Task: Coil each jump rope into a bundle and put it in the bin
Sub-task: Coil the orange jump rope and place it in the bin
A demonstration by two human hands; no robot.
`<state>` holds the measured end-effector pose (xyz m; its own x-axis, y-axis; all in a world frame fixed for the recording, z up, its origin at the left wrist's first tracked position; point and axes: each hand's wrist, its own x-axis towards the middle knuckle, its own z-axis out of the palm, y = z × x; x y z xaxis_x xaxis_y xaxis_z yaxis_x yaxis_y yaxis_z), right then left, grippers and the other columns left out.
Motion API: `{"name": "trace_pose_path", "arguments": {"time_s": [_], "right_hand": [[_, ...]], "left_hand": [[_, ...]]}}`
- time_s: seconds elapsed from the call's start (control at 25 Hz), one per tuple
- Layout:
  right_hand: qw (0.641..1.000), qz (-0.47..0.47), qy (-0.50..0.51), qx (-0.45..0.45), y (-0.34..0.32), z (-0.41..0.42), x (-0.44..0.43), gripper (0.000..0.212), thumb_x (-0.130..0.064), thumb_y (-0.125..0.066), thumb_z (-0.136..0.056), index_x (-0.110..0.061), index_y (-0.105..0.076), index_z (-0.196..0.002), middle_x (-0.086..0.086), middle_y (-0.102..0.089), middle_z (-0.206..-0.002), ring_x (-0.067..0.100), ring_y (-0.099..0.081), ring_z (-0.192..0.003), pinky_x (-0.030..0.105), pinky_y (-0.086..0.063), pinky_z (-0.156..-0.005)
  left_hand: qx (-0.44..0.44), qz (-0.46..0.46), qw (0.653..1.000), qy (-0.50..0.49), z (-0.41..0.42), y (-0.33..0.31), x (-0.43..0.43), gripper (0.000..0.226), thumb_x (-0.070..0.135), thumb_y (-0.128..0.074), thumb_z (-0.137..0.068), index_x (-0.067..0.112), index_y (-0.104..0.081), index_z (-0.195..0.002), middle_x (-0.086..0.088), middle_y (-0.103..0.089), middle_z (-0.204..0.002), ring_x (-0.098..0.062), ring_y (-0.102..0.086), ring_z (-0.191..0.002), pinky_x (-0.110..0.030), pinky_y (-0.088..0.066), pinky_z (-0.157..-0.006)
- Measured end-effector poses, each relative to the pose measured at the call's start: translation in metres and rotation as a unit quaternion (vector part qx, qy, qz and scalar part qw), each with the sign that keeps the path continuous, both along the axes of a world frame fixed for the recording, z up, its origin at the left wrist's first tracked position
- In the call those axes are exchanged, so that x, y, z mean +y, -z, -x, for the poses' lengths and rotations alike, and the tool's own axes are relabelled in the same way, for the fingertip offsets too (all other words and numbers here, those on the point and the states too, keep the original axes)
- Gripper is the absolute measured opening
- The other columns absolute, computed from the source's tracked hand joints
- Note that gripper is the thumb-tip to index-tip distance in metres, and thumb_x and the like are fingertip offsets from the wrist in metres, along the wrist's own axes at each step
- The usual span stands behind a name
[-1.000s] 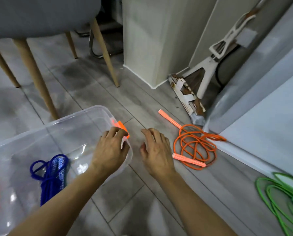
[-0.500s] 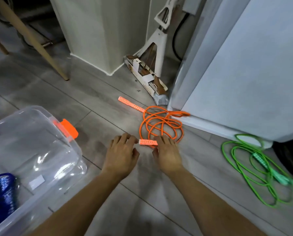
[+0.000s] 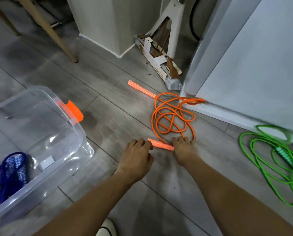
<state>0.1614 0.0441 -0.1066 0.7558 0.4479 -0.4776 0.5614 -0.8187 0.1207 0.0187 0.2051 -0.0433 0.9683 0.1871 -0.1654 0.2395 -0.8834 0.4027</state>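
An orange jump rope (image 3: 173, 116) lies in a loose tangle on the grey floor. Its far handle (image 3: 141, 89) points up and left; its near handle (image 3: 160, 144) lies between my hands. My left hand (image 3: 137, 159) touches the near handle's left end with its fingertips. The fingers of my right hand (image 3: 183, 149) rest over the handle's right end and the rope beside it. A clear plastic bin (image 3: 84, 133) with an orange latch (image 3: 72, 110) stands at the left, holding a bundled blue rope (image 3: 11, 171). A green rope (image 3: 278, 160) lies loose at the right.
A white cabinet (image 3: 244, 65) rises just behind the orange rope, with a torn cardboard box (image 3: 159, 65) and a white frame beside it. A wooden chair leg (image 3: 57, 36) stands at the upper left. A shoe tip (image 3: 106, 227) shows at the bottom edge.
Both hands moved from the bin's latch corner rightward to the orange rope's near handle. My view swung right, so the bin now sits at the left edge.
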Motion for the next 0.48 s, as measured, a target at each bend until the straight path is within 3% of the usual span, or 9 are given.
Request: {"name": "trace_pose_path", "arguments": {"time_s": [0.12, 0.24, 0.36, 0.48], "right_hand": [[0.998, -0.038, -0.04, 0.025, -0.02, 0.025, -0.014, 0.041, -0.023, -0.045, -0.101, -0.02, -0.039, -0.142, 0.01, -0.049, -0.136, 0.034, -0.055, -0.123, 0.048, -0.037, -0.103], [0.985, -0.122, -0.036, 0.114, -0.075, 0.041, -0.028, 0.039, -0.035, -0.041, -0.105, -0.022, -0.04, -0.142, 0.013, -0.055, -0.13, 0.038, -0.061, -0.113, 0.044, -0.047, -0.09], [0.966, -0.215, -0.021, 0.141, -0.145, 0.053, -0.041, 0.032, -0.039, -0.042, -0.105, -0.024, -0.05, -0.133, 0.013, -0.062, -0.124, 0.037, -0.062, -0.109, 0.042, -0.049, -0.086], [0.923, -0.359, 0.04, 0.134, -0.226, 0.066, -0.05, 0.025, -0.028, -0.05, -0.105, -0.014, -0.062, -0.121, 0.007, -0.069, -0.114, 0.025, -0.066, -0.101, 0.027, -0.043, -0.075]], "left_hand": [[-0.005, -0.003, 1.0, 0.03, 0.003, -0.014, -0.004, 0.033, 0.03, -0.048, -0.082, 0.021, -0.062, -0.11, -0.003, -0.062, -0.107, -0.03, -0.055, -0.099, -0.039, -0.046, -0.083], [-0.005, 0.001, 0.998, 0.058, 0.002, -0.051, -0.013, 0.035, 0.024, -0.054, -0.083, 0.02, -0.059, -0.118, -0.005, -0.06, -0.114, -0.032, -0.054, -0.104, -0.042, -0.047, -0.089], [-0.015, -0.048, 0.993, 0.106, -0.006, -0.104, -0.03, 0.05, 0.028, -0.058, -0.084, 0.023, -0.05, -0.133, -0.003, -0.054, -0.128, -0.032, -0.05, -0.116, -0.042, -0.042, -0.096], [-0.025, -0.091, 0.984, 0.149, -0.012, -0.17, -0.051, 0.046, 0.039, -0.056, -0.09, 0.023, -0.047, -0.132, -0.001, -0.052, -0.133, -0.029, -0.047, -0.123, -0.04, -0.036, -0.097]]}}
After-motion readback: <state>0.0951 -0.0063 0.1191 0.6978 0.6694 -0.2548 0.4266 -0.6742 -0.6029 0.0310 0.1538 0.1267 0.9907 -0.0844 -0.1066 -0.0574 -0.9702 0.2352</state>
